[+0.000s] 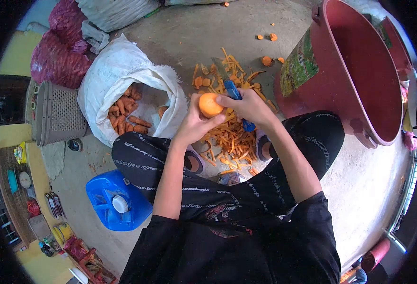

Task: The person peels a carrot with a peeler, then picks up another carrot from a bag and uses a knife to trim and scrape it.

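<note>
My left hand [195, 124] is closed around an orange carrot [210, 105], whose rounded cut end faces up at me. In my right hand [251, 105] is a knife with a blue handle [232, 90]; its blade [220, 69] points away from me. The right thumb rests against the carrot's edge. Beneath both hands, carrot peelings [232, 142] lie heaped on the floor between my feet, with several cut carrot pieces [202, 82] at the far side. Another blue object [248, 125] shows just below my right wrist.
To the left, an open white sack [123, 61] holds unpeeled carrots [125, 111]. A large red tub [289, 94] stands at my right. By my left knee sits a blue jerrycan [104, 199], with a grey basket [59, 113] beyond it. Carrot ends [266, 61] lie scattered ahead.
</note>
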The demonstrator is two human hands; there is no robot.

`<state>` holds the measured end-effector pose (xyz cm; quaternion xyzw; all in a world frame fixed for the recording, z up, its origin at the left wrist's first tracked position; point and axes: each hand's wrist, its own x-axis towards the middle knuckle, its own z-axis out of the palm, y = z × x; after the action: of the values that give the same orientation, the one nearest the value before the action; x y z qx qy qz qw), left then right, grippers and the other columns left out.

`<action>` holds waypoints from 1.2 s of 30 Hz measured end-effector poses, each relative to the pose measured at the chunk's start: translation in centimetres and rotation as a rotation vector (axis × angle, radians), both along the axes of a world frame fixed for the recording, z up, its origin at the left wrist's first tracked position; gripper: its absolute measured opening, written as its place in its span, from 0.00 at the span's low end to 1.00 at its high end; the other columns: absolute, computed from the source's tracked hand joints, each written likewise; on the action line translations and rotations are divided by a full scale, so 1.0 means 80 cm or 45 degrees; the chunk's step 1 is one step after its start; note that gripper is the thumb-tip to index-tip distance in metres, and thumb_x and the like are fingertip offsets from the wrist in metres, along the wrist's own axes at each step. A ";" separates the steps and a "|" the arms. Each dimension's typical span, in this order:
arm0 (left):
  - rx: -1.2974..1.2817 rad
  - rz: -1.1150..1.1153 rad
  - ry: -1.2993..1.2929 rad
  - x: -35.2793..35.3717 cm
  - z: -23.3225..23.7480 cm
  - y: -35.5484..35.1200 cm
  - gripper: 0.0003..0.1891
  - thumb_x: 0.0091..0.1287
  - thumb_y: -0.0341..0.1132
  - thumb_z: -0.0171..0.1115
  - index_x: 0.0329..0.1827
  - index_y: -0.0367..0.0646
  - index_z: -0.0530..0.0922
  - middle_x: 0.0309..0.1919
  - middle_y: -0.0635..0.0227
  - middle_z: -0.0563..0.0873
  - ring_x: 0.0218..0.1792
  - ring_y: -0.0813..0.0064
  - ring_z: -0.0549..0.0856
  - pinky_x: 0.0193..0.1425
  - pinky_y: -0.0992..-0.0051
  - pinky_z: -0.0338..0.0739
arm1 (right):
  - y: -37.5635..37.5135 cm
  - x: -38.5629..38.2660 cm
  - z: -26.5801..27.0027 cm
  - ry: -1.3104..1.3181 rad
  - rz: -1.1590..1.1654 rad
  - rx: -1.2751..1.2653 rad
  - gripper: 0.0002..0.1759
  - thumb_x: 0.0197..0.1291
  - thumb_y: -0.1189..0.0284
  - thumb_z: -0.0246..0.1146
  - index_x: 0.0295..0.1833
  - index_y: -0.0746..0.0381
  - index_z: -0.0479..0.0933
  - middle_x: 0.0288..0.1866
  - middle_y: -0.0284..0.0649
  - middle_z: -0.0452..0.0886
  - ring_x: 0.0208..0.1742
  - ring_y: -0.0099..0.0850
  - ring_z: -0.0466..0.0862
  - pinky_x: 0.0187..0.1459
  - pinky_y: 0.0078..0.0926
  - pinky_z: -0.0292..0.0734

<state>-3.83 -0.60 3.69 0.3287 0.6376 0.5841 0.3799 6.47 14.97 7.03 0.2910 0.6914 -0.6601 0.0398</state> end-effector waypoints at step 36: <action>-0.827 0.290 0.610 -0.020 -0.068 0.001 0.09 0.54 0.31 0.57 0.36 0.39 0.79 0.29 0.53 0.84 0.35 0.54 0.84 0.38 0.65 0.74 | -0.070 0.010 -0.074 0.015 0.338 1.014 0.17 0.67 0.61 0.48 0.37 0.66 0.62 0.20 0.57 0.77 0.27 0.56 0.81 0.30 0.51 0.77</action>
<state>-5.41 -0.55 -1.75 0.2460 0.8912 0.2980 0.2377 7.23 9.41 1.12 0.1881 0.9243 -0.3321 0.0050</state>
